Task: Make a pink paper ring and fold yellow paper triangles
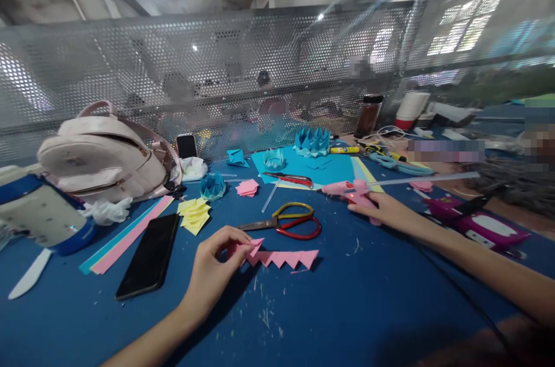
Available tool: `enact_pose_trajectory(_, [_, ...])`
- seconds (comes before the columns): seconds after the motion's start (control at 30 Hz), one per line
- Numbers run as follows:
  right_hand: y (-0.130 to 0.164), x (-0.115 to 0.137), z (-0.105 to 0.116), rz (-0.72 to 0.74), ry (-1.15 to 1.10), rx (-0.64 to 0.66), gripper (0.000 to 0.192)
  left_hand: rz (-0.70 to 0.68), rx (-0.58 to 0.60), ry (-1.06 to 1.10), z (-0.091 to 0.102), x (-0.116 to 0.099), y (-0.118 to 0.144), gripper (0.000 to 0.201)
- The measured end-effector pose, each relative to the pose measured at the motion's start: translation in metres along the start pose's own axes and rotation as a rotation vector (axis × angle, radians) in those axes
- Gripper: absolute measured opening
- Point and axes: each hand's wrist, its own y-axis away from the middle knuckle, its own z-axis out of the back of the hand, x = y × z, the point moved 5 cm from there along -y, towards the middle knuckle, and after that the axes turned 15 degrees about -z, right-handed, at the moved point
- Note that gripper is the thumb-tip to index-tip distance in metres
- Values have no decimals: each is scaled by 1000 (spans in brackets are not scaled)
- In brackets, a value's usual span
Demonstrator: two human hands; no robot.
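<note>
Pink strip (284, 259), pinched in left hand (217, 263)

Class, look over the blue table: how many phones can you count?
2. One black phone lies flat, left of the person's left hand; another phone stands upright beside the backpack. Others could be hidden.

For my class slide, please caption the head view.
Left hand pinches zigzag-edged pink paper; right hand grips pink glue gun.
</note>
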Motion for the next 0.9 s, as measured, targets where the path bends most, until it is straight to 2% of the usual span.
enact_pose_trajectory(0.13, [0,18,-6,-44,-53,87,49,22,-2,-18,1,2,1,17])
enact_pose_trajectory(0.3, [22,53,-11,-21,-120,202,53,57,6,-27,1,7,1,18])
enact_pose_trajectory(0.53, [65,109,-47,293,-142,547,41,83,-10,-20,1,11,1,19])
enact_pose_trajectory(0.63, [70,116,-59,344,-113,625,33,86,-10,-15,1,11,0,18])
enact_pose_trajectory(0.9, [67,112,-70,330,-80,651,30,98,-7,15,0,13,-2,13])
